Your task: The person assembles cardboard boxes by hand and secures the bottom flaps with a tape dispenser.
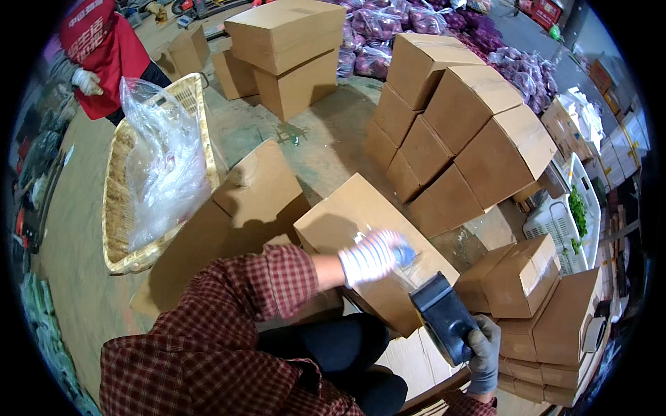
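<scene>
In front of my knees lies a closed brown cardboard box (354, 208) with a shiny strip along its top. My left hand (372, 259), in a white striped glove with blue fingers, is over the top of this box. Motion blurs its fingers. My right hand (484, 353), in a grey glove, grips a black boxy tape dispenser (444, 317) by its near end. The dispenser's far end reaches the box's near right edge, close to my left fingers.
An open cardboard box (260, 184) is left of the work box. Beyond it stands a wicker basket (111, 208) with clear plastic bags. Stacked cartons (479, 132) rise ahead, more cartons (517, 281) stand at right. A person (104, 55) in a red vest is at far left.
</scene>
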`<state>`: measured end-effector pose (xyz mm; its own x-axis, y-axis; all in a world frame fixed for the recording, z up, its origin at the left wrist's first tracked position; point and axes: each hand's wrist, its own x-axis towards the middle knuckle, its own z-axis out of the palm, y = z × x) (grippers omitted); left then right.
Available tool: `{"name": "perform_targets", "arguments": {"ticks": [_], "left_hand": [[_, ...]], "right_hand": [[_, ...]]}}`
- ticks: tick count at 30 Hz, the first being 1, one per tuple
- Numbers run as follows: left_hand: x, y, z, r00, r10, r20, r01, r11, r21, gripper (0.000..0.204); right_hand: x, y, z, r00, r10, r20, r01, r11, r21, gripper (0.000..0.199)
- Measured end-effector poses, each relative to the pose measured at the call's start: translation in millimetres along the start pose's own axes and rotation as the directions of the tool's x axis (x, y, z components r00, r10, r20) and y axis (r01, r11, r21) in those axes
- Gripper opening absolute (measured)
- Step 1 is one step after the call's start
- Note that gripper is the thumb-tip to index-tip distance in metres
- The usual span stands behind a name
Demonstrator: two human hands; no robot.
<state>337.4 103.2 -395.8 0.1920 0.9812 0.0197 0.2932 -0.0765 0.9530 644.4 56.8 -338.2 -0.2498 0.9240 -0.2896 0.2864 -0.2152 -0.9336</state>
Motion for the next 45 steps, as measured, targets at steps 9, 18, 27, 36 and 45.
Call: {"name": "perform_targets", "arguments": {"ticks": [9, 18, 27, 36, 45], "left_hand": [[39.6, -95.8, -166.1, 0.849, -0.089, -0.521, 0.415, 0.724, 0.551, 0.026], [65.8, -159.3, -138.1, 0.727, -0.620, -0.295, 0.632, 0.438, 0.639, 0.037], [56.1, -95.5, -101.5, 0.860, 0.085, -0.504, 0.411, 0.471, 0.780, 0.028], [76.5, -59.1, -7.2, 0.987, 0.029, 0.158, -0.158, 0.369, 0.916, 0.047], [73.6, -59.2, -4.7, 0.988, 0.020, 0.154, -0.151, 0.344, 0.927, 0.046]], "right_hand": [[-1.2, 20.9, -80.3, 0.969, 0.051, -0.243, -0.061, 0.998, -0.034, 0.044], [21.8, 45.2, -74.8, 0.971, 0.070, -0.227, -0.087, 0.994, -0.067, 0.028], [26.4, 77.4, -86.2, 0.968, 0.110, -0.227, -0.109, 0.994, 0.017, 0.030], [25.0, 99.5, -96.9, 0.980, 0.108, -0.167, -0.104, 0.994, 0.032, 0.033], [-25.8, 112.3, -151.7, 0.932, 0.156, -0.327, -0.215, 0.965, -0.153, 0.026]]}}
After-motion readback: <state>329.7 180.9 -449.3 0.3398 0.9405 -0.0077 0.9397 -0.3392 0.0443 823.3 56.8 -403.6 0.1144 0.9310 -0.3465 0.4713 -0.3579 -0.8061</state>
